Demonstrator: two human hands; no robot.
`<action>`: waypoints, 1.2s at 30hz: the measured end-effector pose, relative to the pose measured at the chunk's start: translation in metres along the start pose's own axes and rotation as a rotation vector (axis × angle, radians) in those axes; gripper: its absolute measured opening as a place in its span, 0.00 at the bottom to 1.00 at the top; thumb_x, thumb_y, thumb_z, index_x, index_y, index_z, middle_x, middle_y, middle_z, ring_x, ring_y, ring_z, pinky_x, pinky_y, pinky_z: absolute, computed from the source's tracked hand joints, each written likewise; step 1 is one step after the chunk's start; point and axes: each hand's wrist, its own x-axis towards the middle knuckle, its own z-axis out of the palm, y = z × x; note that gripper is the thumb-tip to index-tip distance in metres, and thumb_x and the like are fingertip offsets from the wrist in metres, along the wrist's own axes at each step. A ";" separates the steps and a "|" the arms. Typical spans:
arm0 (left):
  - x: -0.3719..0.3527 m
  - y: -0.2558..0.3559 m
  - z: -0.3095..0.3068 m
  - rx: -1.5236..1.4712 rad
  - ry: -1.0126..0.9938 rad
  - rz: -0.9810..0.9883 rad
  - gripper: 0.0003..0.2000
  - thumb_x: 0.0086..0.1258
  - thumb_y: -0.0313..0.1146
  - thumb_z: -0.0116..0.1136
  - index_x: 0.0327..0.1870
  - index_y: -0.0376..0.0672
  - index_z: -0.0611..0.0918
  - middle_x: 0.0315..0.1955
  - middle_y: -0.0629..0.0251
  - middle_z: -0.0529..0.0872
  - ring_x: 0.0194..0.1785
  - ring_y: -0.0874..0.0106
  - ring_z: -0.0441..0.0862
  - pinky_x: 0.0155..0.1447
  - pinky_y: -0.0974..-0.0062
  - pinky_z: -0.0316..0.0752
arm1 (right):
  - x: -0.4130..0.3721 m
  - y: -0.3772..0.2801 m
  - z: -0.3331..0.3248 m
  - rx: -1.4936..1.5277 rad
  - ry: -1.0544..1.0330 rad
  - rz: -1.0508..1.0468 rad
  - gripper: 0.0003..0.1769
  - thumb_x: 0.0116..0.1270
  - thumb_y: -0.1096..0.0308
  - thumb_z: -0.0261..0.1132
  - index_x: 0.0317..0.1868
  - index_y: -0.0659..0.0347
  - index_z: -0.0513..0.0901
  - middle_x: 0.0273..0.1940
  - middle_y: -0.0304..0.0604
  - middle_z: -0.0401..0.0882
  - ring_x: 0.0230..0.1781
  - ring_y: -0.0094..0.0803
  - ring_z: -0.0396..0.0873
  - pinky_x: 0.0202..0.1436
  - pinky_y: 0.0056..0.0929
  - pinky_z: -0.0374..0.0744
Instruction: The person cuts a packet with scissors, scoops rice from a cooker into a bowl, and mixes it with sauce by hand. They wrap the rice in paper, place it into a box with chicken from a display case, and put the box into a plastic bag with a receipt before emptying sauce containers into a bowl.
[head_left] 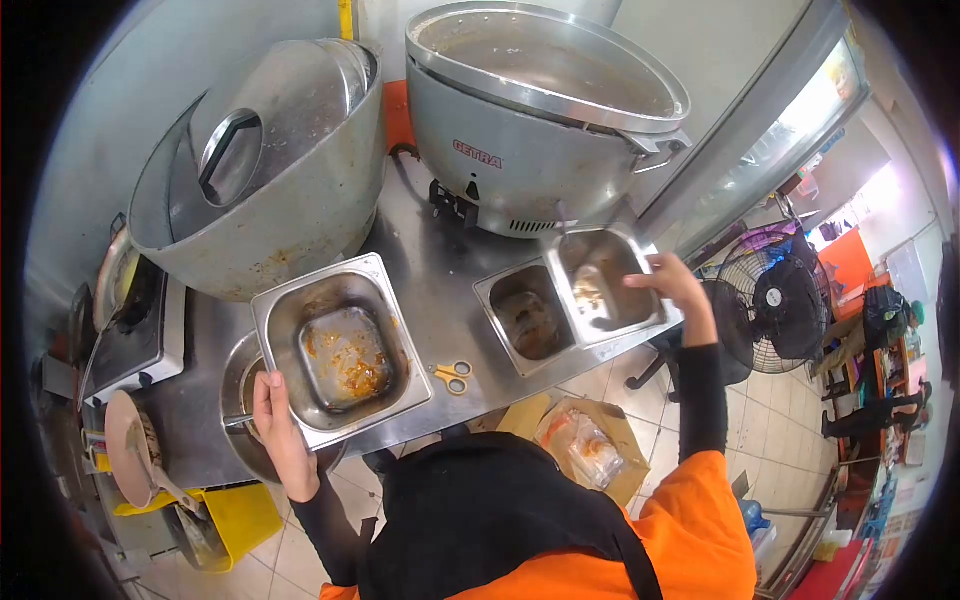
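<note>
My left hand [283, 435] grips the near-left rim of a square steel food pan [370, 421], tilted so its inside shows orange-yellow food scraps. A round metal bowl [236, 380] sits partly hidden beneath that pan and hand. At the right, my right hand [675, 288] has its fingers on the right rim of a second steel food pan [625, 245] with pale residue at the bottom; a blurred handle rises near its far-left corner. Touching or overlapping that pan is another steel pan [530, 315] with dark residue. Yellow-handled scissors [452, 376] lie between the pans.
Two big cookers stand at the back, a lidded grey pot [300, 225] and a rice cooker [540, 170]. To the left are a stove [150, 340], a pink frying pan [130, 450] and a yellow bin [245, 525]. An open cardboard box [630, 470] and a fan [765, 300] are on the right.
</note>
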 end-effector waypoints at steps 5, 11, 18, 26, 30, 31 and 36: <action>-0.005 0.004 -0.003 0.046 0.049 0.005 0.12 0.76 0.38 0.52 0.31 0.44 0.71 0.29 0.76 0.68 0.36 0.84 0.63 0.44 0.85 0.62 | -0.008 0.076 -0.037 0.189 0.126 0.103 0.21 0.48 0.61 0.80 0.35 0.70 0.85 0.27 0.40 0.84 0.22 0.22 0.78 0.25 0.23 0.73; -0.009 0.005 0.005 0.026 0.027 -0.012 0.12 0.76 0.38 0.52 0.31 0.44 0.71 0.30 0.76 0.70 0.36 0.84 0.65 0.44 0.85 0.63 | 0.018 0.165 0.015 0.073 0.377 0.275 0.26 0.42 0.54 0.83 0.27 0.69 0.83 0.22 0.38 0.80 0.18 0.24 0.74 0.23 0.27 0.71; -0.013 0.004 0.009 -0.001 -0.040 -0.077 0.11 0.77 0.38 0.51 0.33 0.44 0.72 0.30 0.76 0.71 0.36 0.84 0.66 0.44 0.85 0.64 | -0.027 0.008 0.055 -0.687 0.835 -0.155 0.07 0.53 0.69 0.69 0.33 0.60 0.82 0.32 0.48 0.81 0.37 0.48 0.80 0.39 0.40 0.78; -0.009 0.007 0.012 0.006 -0.116 -0.113 0.11 0.77 0.37 0.51 0.33 0.44 0.71 0.30 0.77 0.70 0.36 0.85 0.64 0.43 0.85 0.62 | 0.043 -0.013 0.196 -1.077 -0.260 -0.782 0.04 0.54 0.67 0.65 0.26 0.57 0.84 0.33 0.46 0.84 0.37 0.41 0.84 0.39 0.37 0.80; 0.005 0.004 -0.005 -0.020 -0.166 -0.120 0.11 0.77 0.37 0.51 0.32 0.44 0.71 0.30 0.76 0.71 0.36 0.85 0.65 0.43 0.85 0.63 | 0.023 -0.043 0.158 -0.973 -0.183 -0.620 0.04 0.51 0.67 0.67 0.23 0.56 0.84 0.28 0.45 0.84 0.36 0.40 0.84 0.38 0.36 0.80; 0.007 0.004 -0.009 0.006 -0.184 -0.106 0.11 0.77 0.37 0.51 0.32 0.44 0.71 0.30 0.76 0.71 0.36 0.85 0.65 0.44 0.85 0.63 | 0.014 -0.052 0.143 -0.930 -0.157 -0.636 0.04 0.50 0.66 0.68 0.24 0.55 0.84 0.29 0.44 0.84 0.35 0.40 0.83 0.37 0.36 0.80; 0.020 0.017 -0.004 0.027 -0.167 -0.139 0.11 0.77 0.38 0.52 0.33 0.44 0.72 0.29 0.76 0.71 0.36 0.85 0.66 0.44 0.85 0.64 | -0.034 -0.075 0.092 -0.690 -0.025 -0.548 0.04 0.50 0.67 0.69 0.27 0.55 0.85 0.30 0.41 0.82 0.34 0.41 0.82 0.38 0.37 0.79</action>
